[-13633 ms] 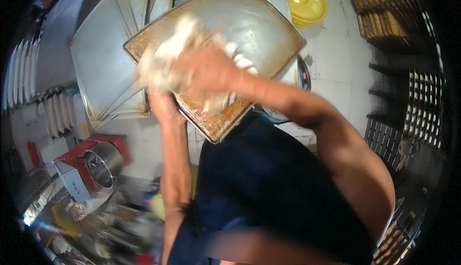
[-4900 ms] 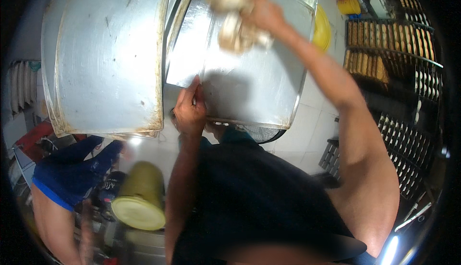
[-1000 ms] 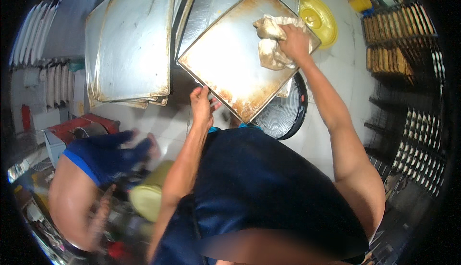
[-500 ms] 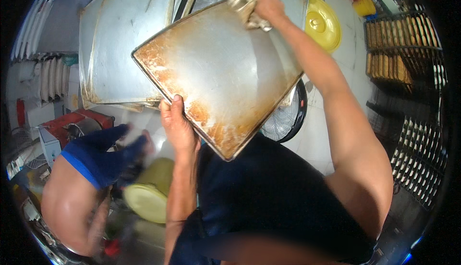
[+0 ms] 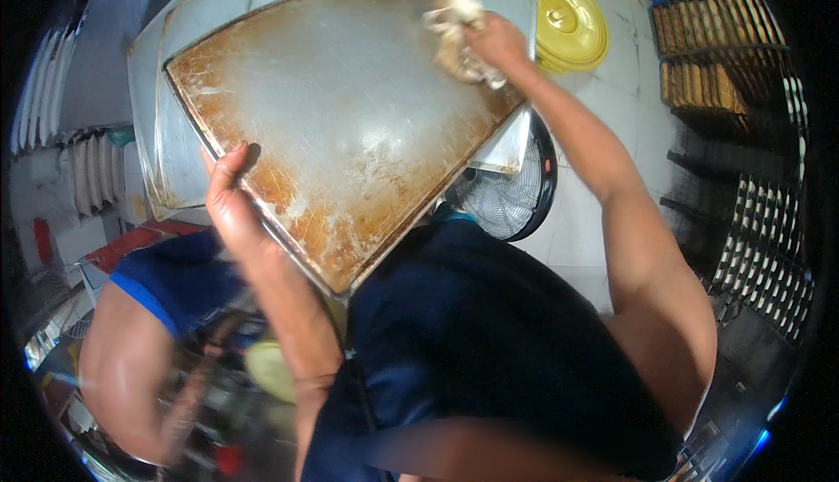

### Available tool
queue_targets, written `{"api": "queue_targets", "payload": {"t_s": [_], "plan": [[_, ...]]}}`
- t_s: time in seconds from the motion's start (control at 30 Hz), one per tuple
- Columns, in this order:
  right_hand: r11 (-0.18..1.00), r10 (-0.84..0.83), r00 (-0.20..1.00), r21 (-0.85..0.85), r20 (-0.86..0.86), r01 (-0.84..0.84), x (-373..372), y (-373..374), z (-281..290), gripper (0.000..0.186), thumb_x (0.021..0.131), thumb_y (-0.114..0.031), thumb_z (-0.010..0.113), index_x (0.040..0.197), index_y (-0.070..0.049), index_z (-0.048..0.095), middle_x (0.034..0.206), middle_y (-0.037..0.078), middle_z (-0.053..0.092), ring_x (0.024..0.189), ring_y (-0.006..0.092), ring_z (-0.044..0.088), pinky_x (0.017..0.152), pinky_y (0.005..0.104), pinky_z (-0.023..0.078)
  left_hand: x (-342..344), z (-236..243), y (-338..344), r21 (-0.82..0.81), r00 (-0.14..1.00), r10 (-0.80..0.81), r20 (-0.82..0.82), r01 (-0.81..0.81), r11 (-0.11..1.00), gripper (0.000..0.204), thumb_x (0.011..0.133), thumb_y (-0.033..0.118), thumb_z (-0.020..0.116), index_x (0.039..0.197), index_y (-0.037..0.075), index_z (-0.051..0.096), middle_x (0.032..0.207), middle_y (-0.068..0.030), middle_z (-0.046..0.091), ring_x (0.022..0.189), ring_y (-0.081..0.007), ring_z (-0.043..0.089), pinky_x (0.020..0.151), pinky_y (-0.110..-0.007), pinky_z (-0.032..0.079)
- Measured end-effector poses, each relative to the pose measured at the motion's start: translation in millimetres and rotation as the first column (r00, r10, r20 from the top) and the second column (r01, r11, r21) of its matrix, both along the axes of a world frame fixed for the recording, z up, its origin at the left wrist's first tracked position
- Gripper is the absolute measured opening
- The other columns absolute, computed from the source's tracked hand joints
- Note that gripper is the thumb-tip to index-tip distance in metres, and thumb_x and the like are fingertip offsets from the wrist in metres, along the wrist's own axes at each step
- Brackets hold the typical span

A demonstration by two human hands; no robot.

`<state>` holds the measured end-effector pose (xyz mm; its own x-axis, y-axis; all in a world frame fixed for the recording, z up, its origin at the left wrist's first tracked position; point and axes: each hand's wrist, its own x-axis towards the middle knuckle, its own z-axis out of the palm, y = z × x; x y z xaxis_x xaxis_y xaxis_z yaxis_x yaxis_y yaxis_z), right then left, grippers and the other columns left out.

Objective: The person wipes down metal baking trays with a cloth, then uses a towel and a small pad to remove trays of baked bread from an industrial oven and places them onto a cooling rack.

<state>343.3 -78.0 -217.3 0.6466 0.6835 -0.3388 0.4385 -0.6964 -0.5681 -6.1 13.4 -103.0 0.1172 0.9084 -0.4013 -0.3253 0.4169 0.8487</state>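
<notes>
A browned metal baking tray [image 5: 341, 115] in one hand, a cloth [image 5: 453, 32] in the other.
From here I see the left hand [image 5: 234, 207] clamped on the tray's lower-left edge, its thumb on top; the tray is before the person's body, partly covering other flat trays [image 5: 147, 132]. The right hand [image 5: 500, 43] is closed around the crumpled, pale cloth at the upper-right edge, near a yellow lid [image 5: 572, 20].

A bakery workroom: right of a large browned baking tray [image 5: 323, 106], a dark rack [image 5: 725, 49] holds rows of golden-brown baked goods [image 5: 690, 27]; lower right of the tray, small pale pieces [image 5: 769, 259] in rows; left of the tray, more metal trays [image 5: 145, 97]
</notes>
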Motion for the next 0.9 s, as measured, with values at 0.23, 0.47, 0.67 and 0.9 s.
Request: {"api": "queue_targets", "payload": {"t_s": [0.23, 0.47, 0.67, 0.9], "plan": [[0.69, 0.481, 0.773, 0.366, 0.415, -0.625, -152, -23, 68, 0.048, 0.076, -0.048, 0.071, 0.099, -0.007, 0.065, 0.088, 0.013, 0.063, 0.083, 0.0312, 0.063, 0.072, 0.0427, 0.049, -7, -27, 28, -0.083, 0.986, -0.118, 0.121, 0.128, 0.988, 0.036, 0.078, 0.007, 0.063, 0.114, 0.004, 0.058, 0.095, -0.008, 0.063, 0.088, -0.0231, 0.063, 0.081, -0.035, 0.053], [0.996, 0.008, 0.984, 0.086, 0.179, -0.023, -50, -52, -9, 0.047, 0.082, -0.039, 0.069, 0.11, -0.001, 0.063, 0.094, 0.022, 0.068, 0.088, 0.035, 0.067, 0.078, 0.0462, 0.053, -11, -17, 36, -0.169, 0.947, -0.19, 0.257, 0.238, 0.956, 0.027, 0.08, 0.005, 0.061, 0.107, -0.001, 0.06, 0.097, -0.0145, 0.068, 0.085, -0.0277, 0.069, 0.08, -0.04, 0.058], [0.99, -0.022, 0.872, -0.11, 0.489, 0.086, -7, -59, -30, 0.05, 0.085, -0.036, 0.063, 0.124, -0.006, 0.059, 0.114, 0.019, 0.065, 0.106, 0.0357, 0.063, 0.088, 0.0476, 0.051, -25, 25, 48, 0.22, 0.985, -0.14, 0.105, 0.114, 0.969, 0.033, 0.08, 0.003, 0.06, 0.113, 0.003, 0.061, 0.087, -0.0054, 0.061, 0.078, -0.0159, 0.059, 0.076, -0.027, 0.049], [0.981, 0.021, 0.82, -0.169, 0.572, 0.093, -5, -61, -31, 0.05, 0.089, -0.037, 0.06, 0.128, -0.007, 0.055, 0.119, 0.017, 0.061, 0.11, 0.0345, 0.061, 0.089, 0.0484, 0.05, -129, 135, 89, 0.744, 0.989, -0.146, -0.034, 0.123, 0.657, 0.016, 0.09, 0.016, 0.055, 0.089, 0.002, 0.063, 0.074, -0.0026, 0.054, 0.064, -0.0138, 0.052, 0.062, -0.027, 0.044]]}}
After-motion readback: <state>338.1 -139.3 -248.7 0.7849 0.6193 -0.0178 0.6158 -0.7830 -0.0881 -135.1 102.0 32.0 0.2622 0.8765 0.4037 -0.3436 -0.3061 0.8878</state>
